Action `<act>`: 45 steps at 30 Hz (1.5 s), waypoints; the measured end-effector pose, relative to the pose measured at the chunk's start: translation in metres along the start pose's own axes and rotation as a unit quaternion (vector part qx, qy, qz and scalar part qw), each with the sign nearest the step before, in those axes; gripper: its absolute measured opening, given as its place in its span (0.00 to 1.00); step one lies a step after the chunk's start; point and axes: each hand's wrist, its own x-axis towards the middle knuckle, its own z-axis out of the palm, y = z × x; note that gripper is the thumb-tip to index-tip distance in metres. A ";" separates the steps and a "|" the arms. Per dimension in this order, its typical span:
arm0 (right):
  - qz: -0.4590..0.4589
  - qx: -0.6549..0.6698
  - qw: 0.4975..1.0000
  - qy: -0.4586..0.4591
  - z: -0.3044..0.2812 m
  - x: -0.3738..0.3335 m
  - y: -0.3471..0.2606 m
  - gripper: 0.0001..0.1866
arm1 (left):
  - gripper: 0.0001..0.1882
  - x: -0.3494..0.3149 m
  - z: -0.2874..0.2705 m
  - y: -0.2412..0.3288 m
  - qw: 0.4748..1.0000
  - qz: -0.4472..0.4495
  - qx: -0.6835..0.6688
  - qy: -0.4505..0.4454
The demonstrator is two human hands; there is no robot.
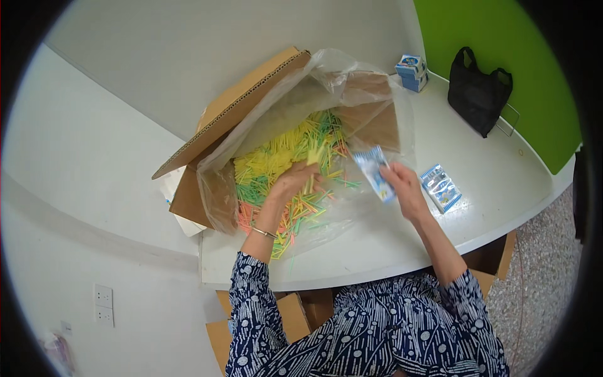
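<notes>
A cardboard box [370,119] with a clear plastic liner [260,135] lies tipped toward me on the white table. Thin, short plastic sticks [264,160] in yellow, green and orange-pink spill from it. Over the pile, my left hand [290,182] is closed round a small bunch of mostly yellow sticks [314,156]. My right hand [405,187] pinches a blue-and-white packet [375,173], slightly blurred, just right of the pile. Another blue-and-white packet [441,187] lies flat on the table, to the right of that hand.
Small blue-and-white boxes [412,72] are stacked at the back of the table [496,195]. A black bag [479,93] leans against the green panel beside a thin wire stand [513,119]. Open cardboard boxes [292,314] sit below the table's front edge. White wall stands at left.
</notes>
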 end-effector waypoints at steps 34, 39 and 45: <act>0.077 0.072 0.992 -0.071 0.021 0.049 0.035 0.09 | 0.11 0.002 0.040 -0.012 0.976 0.088 -0.176 0.087; 0.101 0.073 0.988 -0.088 0.019 0.036 0.034 0.11 | 0.11 0.001 0.044 -0.013 0.983 0.109 -0.119 0.094; 0.124 0.071 0.986 -0.087 0.020 0.030 0.032 0.10 | 0.12 0.000 0.044 -0.012 0.976 0.137 -0.060 0.160</act>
